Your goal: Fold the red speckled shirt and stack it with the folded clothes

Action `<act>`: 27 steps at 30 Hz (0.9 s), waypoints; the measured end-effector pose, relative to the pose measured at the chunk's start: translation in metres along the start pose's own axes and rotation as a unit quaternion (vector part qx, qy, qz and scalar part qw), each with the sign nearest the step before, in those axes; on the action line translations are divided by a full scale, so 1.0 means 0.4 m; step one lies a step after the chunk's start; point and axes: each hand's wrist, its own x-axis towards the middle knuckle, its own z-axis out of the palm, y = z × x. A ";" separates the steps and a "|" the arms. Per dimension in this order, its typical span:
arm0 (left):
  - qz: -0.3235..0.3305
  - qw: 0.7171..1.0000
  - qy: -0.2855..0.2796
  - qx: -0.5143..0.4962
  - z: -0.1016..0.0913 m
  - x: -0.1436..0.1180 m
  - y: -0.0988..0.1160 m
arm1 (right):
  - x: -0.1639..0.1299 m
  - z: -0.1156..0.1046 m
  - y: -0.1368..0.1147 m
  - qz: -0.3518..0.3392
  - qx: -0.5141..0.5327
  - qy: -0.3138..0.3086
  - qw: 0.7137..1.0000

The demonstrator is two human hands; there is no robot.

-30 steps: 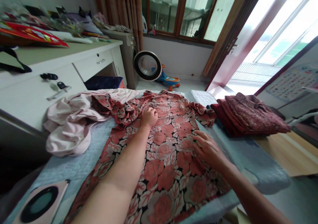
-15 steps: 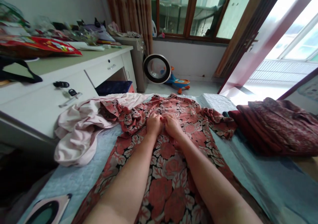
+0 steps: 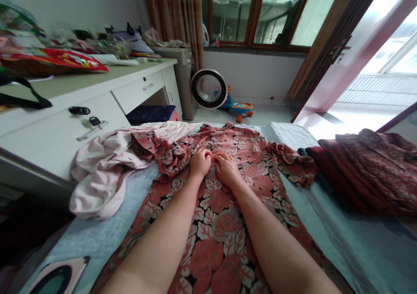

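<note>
A red floral garment (image 3: 228,216) with black and white leaf print lies spread lengthwise on a pale blue quilted bed cover (image 3: 107,224). Both my forearms stretch out over it. My left hand (image 3: 199,163) and my right hand (image 3: 226,168) rest side by side on the upper middle of the garment, knuckles up, fingers curled onto the cloth, the two hands almost touching. Whether the fingers pinch the fabric is hard to tell. The garment's sleeves bunch out to the left (image 3: 153,148) and to the right (image 3: 293,159).
A crumpled pale pink garment (image 3: 100,172) lies left of the floral one. Folded dark red clothes (image 3: 368,172) are stacked at the right. A white desk (image 3: 65,124) with clutter stands at the left. A round fan (image 3: 209,89) and a toy car (image 3: 239,108) sit on the floor.
My right hand moved from the garment's right side up to the middle beside my left hand. Since half a second ago the hands have barely shifted.
</note>
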 end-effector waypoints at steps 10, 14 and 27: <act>-0.033 0.990 -0.108 -0.082 -0.057 0.018 -0.005 | 0.002 -0.007 -0.008 0.014 0.016 -0.016 1.000; -0.015 0.993 -0.105 -0.058 -0.120 0.077 -0.020 | 0.001 -0.009 -0.013 0.015 0.016 -0.013 1.000; -0.128 0.969 -0.033 0.208 -0.146 0.242 -0.112 | 0.000 -0.009 -0.014 0.028 0.025 -0.007 0.999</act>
